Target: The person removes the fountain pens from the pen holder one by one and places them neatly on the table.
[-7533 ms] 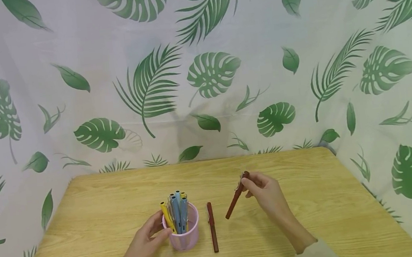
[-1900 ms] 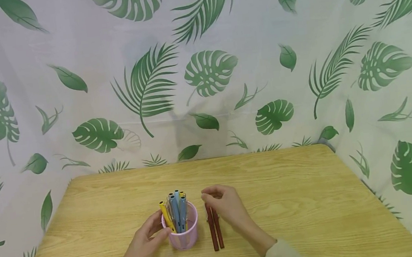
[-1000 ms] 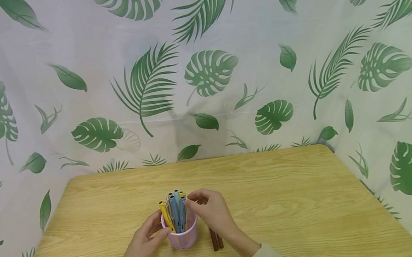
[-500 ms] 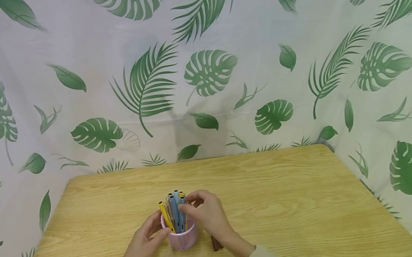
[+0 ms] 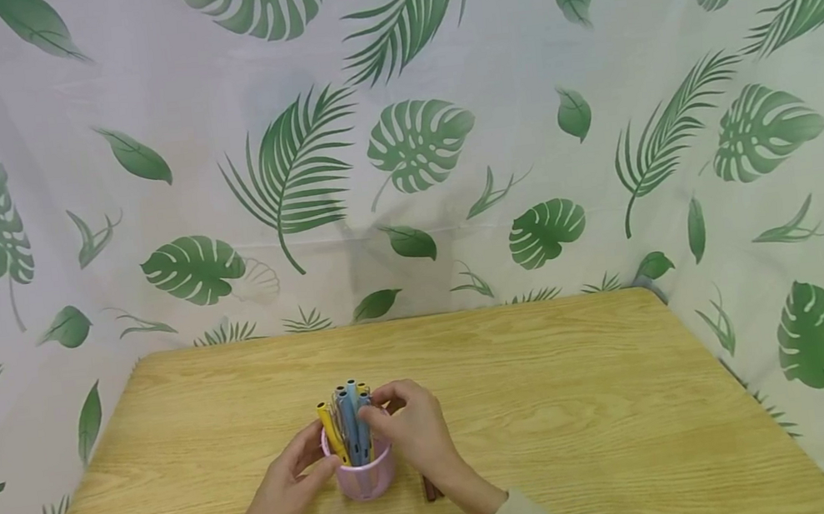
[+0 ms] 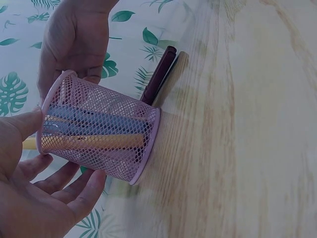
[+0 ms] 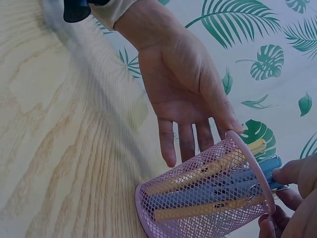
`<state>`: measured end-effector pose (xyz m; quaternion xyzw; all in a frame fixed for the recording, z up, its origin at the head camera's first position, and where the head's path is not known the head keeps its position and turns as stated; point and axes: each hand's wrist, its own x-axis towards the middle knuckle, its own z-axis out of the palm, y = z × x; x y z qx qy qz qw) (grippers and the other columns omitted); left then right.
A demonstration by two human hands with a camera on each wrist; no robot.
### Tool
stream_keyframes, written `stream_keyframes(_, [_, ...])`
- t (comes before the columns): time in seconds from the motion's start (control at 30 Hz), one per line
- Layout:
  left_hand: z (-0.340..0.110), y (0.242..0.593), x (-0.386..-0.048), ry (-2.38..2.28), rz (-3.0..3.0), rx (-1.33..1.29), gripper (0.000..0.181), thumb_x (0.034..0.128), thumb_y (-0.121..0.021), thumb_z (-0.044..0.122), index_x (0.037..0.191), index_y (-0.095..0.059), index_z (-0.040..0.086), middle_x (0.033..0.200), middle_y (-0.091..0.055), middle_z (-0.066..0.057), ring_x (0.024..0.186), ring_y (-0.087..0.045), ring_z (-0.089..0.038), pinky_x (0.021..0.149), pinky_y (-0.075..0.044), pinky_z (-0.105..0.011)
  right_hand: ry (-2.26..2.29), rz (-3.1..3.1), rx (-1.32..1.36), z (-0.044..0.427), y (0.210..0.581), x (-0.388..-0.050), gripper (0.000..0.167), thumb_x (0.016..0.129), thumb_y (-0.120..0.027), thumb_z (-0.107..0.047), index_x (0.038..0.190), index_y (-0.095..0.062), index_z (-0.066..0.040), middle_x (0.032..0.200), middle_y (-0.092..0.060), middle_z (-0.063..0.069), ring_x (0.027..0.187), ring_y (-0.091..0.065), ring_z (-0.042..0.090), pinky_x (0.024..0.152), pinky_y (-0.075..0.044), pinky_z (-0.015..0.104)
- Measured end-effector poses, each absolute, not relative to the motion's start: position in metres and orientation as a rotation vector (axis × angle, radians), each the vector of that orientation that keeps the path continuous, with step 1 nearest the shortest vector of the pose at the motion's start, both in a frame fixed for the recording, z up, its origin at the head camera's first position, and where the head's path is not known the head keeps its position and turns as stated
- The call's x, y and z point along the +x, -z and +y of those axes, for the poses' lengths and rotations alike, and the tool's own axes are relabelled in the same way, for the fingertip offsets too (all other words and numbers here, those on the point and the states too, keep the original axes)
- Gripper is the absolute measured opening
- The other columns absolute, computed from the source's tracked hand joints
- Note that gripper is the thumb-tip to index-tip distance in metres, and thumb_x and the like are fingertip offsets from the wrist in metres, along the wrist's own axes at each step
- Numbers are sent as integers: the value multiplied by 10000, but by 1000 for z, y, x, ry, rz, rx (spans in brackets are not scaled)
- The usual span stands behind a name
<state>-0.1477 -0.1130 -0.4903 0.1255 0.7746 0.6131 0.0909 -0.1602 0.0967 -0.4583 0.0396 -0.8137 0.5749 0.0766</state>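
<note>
A pink mesh pen holder [image 5: 364, 485] stands upright on the table, holding several blue and yellow pens [image 5: 329, 423]. My left hand [image 5: 288, 478] grips its left side, thumb at the rim and fingers round the wall. At the right side of the rim, my right hand [image 5: 418, 429] pinches the upper end of a blue pen [image 7: 270, 165], which still sits in the holder. Two dark red-brown pens [image 5: 429, 490] lie right of the holder, mostly hidden under my right hand and wrist. One dark pen [image 6: 159, 74] shows behind the holder in the left wrist view.
The wood-grain table [image 5: 586, 406] extends well beyond the holder on both sides. A white curtain with green leaf prints [image 5: 454, 227] hangs behind the table and along its sides.
My right hand first laid a red-brown pen beside the other one. It then moved left to the holder and took hold of a blue pen's top. My left hand has stayed on the holder.
</note>
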Motion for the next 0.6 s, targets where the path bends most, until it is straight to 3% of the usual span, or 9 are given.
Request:
stream_keyframes(0.2, [-113, 490, -148, -1828, 2284, 361, 607, 1022, -671, 173, 1538, -418, -20, 1482, -536, -209, 1310, -557, -374, 1076, -500, -479, -1710, -2417, 117, 100, 459, -161, 233, 907, -810, -192, 1037, -741, -11, 1022, -711, 68, 894, -624, 175, 700, -543, 224])
stream_keyframes(0.6, [-114, 491, -148, -1832, 2286, 408, 611, 1028, -658, 173, 1534, -400, -53, 1492, -512, -250, 1321, -545, -400, 1101, -466, -530, -1823, -2301, 118, 108, 450, -160, 229, 945, -781, -200, 1070, -730, -14, 1024, -734, 85, 950, -681, 236, 807, -591, 271])
